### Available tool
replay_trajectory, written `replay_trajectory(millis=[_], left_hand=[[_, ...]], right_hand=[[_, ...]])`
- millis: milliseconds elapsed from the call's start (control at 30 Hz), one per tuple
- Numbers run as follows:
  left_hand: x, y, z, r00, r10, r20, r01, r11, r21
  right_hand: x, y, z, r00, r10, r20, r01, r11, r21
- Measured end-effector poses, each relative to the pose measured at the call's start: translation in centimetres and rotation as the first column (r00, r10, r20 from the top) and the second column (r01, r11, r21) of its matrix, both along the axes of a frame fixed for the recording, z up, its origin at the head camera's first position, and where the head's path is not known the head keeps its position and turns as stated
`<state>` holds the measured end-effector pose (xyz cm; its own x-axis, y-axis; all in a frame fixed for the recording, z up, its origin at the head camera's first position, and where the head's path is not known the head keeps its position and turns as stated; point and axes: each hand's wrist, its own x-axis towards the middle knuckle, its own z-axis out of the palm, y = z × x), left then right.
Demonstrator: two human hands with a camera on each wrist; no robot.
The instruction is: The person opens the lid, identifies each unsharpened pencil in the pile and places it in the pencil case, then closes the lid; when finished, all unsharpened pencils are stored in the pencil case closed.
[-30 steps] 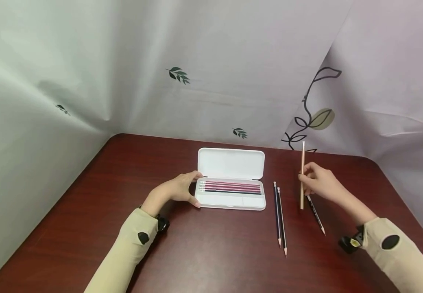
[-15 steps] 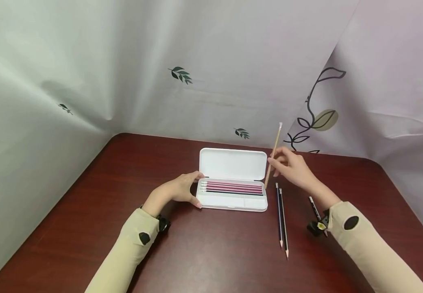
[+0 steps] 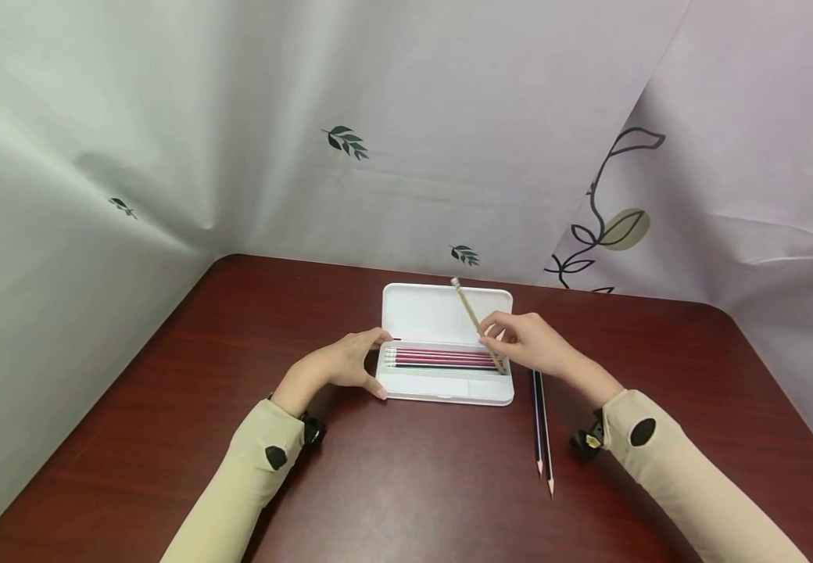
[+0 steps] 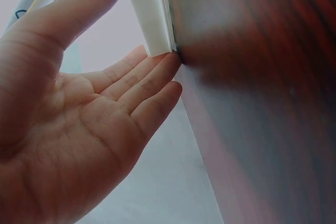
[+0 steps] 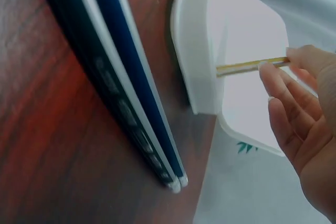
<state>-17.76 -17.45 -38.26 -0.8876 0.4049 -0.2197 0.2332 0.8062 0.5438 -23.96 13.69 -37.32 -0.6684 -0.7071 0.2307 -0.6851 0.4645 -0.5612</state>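
Note:
A white pencil case point(image 3: 420, 388) lies on the table with its lid point(image 3: 420, 309) raised. Inside it, several pink pencils and a dark one point(image 3: 442, 366) lie side by side, eraser ends to the left. My left hand point(image 3: 339, 363) holds the case's left end, thumb at the front corner and fingers toward the hinge. Between thumb and fingertips, my right hand point(image 3: 529, 342) pinches a gold pencil point(image 3: 467, 306). That pencil slants over the case, eraser end up and left, lower end inside at the right. In the right wrist view the gold pencil point(image 5: 239, 68) meets the case wall.
Two dark striped pencils point(image 3: 543, 438) lie right of the case, points toward me, partly under my right hand. The brown table point(image 3: 406, 485) meets a pale wall covering point(image 3: 273, 156) with leaf prints at its far edge.
My right hand has carried the gold pencil leftward from beyond the loose pencils to over the case, and it now tilts left. The loose patterned pencil is now hidden by my arm. My left hand stays put.

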Motion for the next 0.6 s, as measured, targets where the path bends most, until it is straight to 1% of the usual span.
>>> replay_trajectory(millis=[200,400,467,600], left_hand=[[-0.1,-0.1,-0.1,1.000,-0.011,-0.015,0.011,1.000,0.010],[0.0,0.0,-0.1,1.000,-0.008,-0.006,0.009,1.000,0.017],[0.0,0.0,-0.1,1.000,-0.009,-0.009,0.009,1.000,0.014],[-0.1,0.0,0.0,1.000,-0.012,-0.014,0.012,1.000,0.011]], right_hand=[[0.2,-1.1,-0.9,0.999,0.054,0.001,-0.054,0.994,0.097],[0.5,-2.2,-1.6,0.992,0.111,-0.054,-0.096,0.967,0.235],[0.7,-2.4,-1.6,0.991,0.122,-0.063,-0.102,0.961,0.257],[0.7,-2.4,-1.6,0.990,0.129,-0.064,-0.108,0.960,0.257]])
